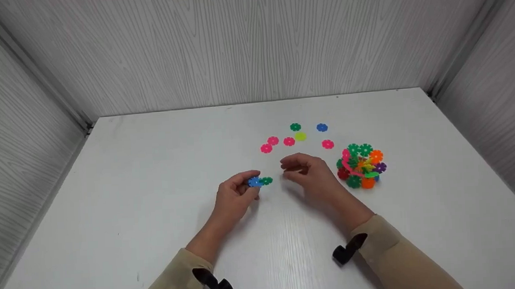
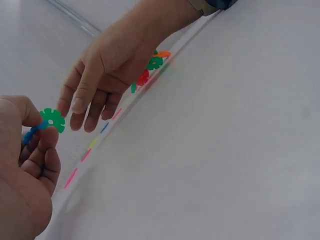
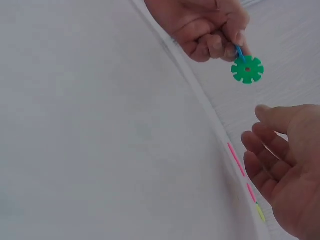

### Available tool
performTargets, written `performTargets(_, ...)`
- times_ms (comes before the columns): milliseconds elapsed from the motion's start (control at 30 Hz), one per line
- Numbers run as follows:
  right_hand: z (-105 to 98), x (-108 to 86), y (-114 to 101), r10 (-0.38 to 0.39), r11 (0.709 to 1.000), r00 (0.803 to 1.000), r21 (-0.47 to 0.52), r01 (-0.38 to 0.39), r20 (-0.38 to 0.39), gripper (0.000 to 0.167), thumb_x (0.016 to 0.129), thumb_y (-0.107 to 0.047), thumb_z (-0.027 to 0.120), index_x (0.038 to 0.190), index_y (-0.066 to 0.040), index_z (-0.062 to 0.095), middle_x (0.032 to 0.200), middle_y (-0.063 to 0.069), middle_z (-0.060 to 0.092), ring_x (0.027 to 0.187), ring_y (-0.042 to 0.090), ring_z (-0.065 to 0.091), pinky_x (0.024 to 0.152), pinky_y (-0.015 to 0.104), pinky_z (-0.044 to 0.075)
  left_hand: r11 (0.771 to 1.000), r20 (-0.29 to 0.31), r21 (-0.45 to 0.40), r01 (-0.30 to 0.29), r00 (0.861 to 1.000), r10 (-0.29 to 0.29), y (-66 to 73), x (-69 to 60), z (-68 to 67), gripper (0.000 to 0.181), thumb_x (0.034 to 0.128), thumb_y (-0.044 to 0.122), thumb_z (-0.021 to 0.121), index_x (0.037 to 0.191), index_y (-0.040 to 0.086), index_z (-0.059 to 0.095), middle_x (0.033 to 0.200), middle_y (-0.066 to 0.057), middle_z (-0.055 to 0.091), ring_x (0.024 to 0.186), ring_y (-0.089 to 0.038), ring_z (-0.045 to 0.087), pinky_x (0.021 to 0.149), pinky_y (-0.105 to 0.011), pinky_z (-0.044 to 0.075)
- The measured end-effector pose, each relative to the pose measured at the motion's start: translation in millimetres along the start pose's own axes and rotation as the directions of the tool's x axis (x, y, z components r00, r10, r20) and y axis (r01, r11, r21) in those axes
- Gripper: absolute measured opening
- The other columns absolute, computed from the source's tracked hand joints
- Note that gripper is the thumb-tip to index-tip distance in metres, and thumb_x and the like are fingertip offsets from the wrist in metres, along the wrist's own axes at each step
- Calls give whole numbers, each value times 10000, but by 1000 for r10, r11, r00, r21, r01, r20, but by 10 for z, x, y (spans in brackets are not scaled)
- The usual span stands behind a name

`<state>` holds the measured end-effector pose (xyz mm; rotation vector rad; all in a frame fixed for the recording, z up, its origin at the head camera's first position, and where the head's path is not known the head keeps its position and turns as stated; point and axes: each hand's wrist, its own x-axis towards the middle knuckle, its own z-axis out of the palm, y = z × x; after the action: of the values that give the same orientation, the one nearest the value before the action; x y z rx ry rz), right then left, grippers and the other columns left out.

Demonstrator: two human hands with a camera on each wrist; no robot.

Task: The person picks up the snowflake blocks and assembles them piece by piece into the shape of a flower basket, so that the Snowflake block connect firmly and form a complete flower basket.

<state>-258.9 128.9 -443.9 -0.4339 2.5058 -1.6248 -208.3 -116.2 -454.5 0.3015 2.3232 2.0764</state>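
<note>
Blue disc (image 1: 254,182) with attached green disc (image 1: 267,180) in the left hand (image 1: 232,200)

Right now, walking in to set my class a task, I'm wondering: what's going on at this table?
A person's left hand pinches a blue piece that is joined to a green disc. The right hand is close by, holding nothing. Loose discs in pink, green, blue and yellow lie beyond the hands, and a multicoloured cluster of discs stands to the right.
</note>
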Motion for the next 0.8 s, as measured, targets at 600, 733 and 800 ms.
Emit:
performTargets(600,-262,760,201,158,968,984,-187,-170,-81,535,1032,-210,706,1545,-219,556,1476,69,555,1311,277,521,1099,418,511,977,-54,-172,125,989,-136,-21,59,-89,366,996,29,591,1349,-6,684,1103,-283,643,822,-231,631,794,-250,578)
performTargets(733,-229,793,192,151,960,986,-228,-162,-65,487,1032,-190,709,1504,-191,590,1435,77,588,1303,280,538,1090,416,520,976,-50,-181,120,990,-131,-23,53,-95,361,1002,28,599,1352,-9,678,1111,-270,649,822,-228,630,797,-248,579)
performTargets(800,-206,784,184,149,958,988,-240,-156,-50,452,1028,-189,716,1469,-187,613,1386,71,606,1274,277,550,1065,406,536,976,-49,-180,120,990,-130,-20,53,-101,359,1006,29,602,1355,-5,677,1116,-263,652,827,-231,632,803,-249,582)
